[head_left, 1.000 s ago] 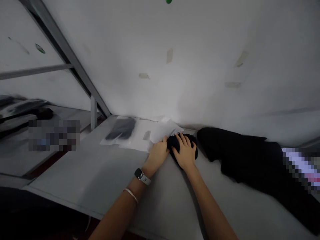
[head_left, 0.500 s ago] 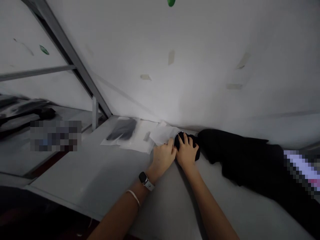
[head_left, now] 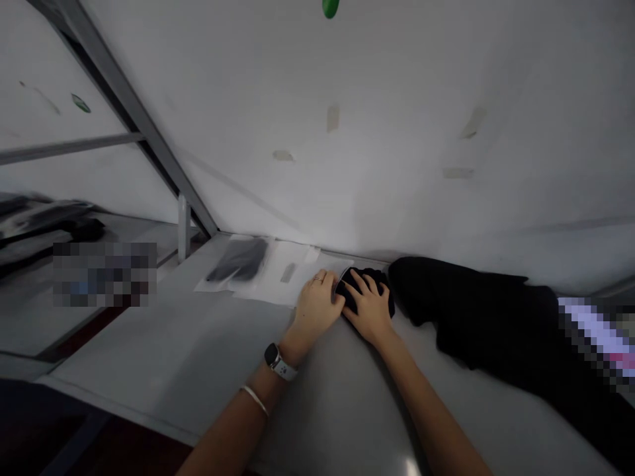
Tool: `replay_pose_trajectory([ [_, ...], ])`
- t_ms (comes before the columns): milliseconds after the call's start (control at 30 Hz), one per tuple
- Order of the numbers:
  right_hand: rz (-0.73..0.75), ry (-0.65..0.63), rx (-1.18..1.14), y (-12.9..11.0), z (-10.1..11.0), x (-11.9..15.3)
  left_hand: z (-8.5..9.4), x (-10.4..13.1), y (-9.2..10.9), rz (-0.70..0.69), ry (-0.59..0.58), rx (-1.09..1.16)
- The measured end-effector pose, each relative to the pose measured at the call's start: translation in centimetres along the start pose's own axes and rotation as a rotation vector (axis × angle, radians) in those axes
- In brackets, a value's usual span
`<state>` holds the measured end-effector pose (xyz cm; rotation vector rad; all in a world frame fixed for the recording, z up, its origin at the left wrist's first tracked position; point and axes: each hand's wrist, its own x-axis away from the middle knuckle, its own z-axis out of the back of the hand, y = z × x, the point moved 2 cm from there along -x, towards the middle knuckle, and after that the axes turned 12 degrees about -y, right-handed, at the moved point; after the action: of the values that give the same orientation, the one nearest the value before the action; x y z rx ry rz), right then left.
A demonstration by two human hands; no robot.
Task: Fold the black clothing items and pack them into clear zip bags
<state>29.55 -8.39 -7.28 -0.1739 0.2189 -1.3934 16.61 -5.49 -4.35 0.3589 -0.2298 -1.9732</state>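
My left hand (head_left: pixel 317 305) is closed, its thumb and fingers curled at the edge of a pale plastic bag (head_left: pixel 270 291) lying on the table. A thin whitish edge curves between that hand and a bunched piece of black fabric (head_left: pixel 388 305). Over this fabric lies my right hand (head_left: pixel 368 309), fingers spread and pressing down on its top. The two hands almost touch. A dark folded item (head_left: pixel 241 259) shows through clear plastic at the left. What sits under my left fingers is partly hidden.
A long black garment (head_left: pixel 476 317) stretches along the table (head_left: pixel 149 357) to the right. Behind stands a white wall (head_left: pixel 397 132) with bits of tape. A grey metal frame (head_left: pixel 133 112) rises at the left, with another table (head_left: pixel 133 228) of dark items beyond.
The raised white sheet by my left hand now lies lower. My left hand has shifted slightly left and down; my right hand still presses on the black fabric.
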Motion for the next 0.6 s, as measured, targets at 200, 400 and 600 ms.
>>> replay_pose_trajectory([
  [200, 0.154, -0.026, -0.005, 0.6, 0.0, 1.0, 0.8, -0.2, 0.1, -0.017, -0.025, 0.082],
  [400, 0.302, -0.101, -0.07, -0.1, 0.8, 2.1, -0.1, -0.6, -1.5, 0.027, 0.053, 0.035],
  [600, 0.372, -0.177, -0.094, -1.2, 1.2, 2.6, -3.0, -1.1, -3.6, -0.086, -0.224, 0.068],
])
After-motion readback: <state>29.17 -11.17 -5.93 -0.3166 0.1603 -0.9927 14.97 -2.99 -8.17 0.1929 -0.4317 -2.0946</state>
